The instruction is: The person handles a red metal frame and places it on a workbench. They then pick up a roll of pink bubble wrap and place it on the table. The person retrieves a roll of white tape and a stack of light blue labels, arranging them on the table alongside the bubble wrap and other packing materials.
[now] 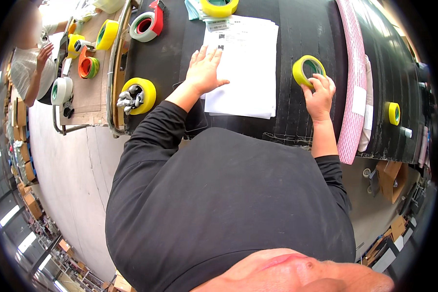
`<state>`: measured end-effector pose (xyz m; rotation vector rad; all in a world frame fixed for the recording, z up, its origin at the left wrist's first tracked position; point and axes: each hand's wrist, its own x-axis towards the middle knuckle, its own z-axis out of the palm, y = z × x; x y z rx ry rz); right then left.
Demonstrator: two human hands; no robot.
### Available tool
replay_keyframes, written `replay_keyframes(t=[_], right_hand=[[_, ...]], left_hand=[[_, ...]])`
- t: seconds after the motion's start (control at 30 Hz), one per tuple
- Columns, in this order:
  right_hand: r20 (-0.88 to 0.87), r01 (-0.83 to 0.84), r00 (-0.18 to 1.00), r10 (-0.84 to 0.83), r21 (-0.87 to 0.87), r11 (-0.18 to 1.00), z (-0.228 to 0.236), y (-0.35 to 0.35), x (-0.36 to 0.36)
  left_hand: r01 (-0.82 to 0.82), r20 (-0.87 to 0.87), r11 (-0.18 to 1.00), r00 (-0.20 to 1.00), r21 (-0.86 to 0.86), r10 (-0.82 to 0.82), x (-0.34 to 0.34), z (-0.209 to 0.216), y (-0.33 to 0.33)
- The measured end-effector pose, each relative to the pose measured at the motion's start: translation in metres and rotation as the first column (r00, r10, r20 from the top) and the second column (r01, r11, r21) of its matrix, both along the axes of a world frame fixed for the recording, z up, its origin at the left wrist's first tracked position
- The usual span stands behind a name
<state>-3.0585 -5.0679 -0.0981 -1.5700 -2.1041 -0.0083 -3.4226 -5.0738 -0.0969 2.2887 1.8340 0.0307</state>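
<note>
Printed white paper sheets (248,73) lie in a stack on the black table top (306,29). My left hand (205,71) rests flat on the left side of the stack, fingers spread. To the right of the paper, my right hand (319,97) grips the near edge of a yellow roll of tape (299,73), its thumb and fingers around the rim. Another yellow tape roll (152,93) lies left of my left forearm, with a grey crumpled glove-like bundle (129,99) in its core. A further yellow roll (219,8) sits at the paper's far edge.
A red tape dispenser (156,20) stands at the far left of the table. A long pink-and-white roll (351,73) runs along the right, with a small yellow tape roll (394,113) beyond it. On a cart (95,92) at left lie several tape rolls; a person (31,68) stands beside it.
</note>
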Motion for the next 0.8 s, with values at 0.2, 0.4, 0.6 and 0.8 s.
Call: replay_keyframes(t=[0.2, 0.4, 0.6, 0.8], right_hand=[[0.164, 0.104, 0.980, -0.115, 0.079, 0.992, 0.002, -0.016, -0.023], [-0.577, -0.063, 0.739, -0.349, -0.574, 0.817, -0.029, -0.010, -0.089], [-0.866, -0.356, 0.167, -0.472, -0.499, 0.790, -0.038, -0.012, -0.056], [-0.924, -0.640, 0.046, -0.379, -0.318, 0.699, -0.039, -0.027, -0.008]], left_hand=[[-0.054, -0.094, 0.994, 0.995, -0.098, 0.045, 0.016, -0.012, -0.004], [-0.008, 0.103, 1.000, 0.995, -0.005, 0.008, 0.039, -0.027, -0.033], [0.023, 0.525, 0.947, 0.828, 0.321, -0.198, 0.045, -0.029, -0.067], [-0.221, 0.470, 0.893, 0.882, 0.392, 0.011, -0.020, -0.017, -0.009]])
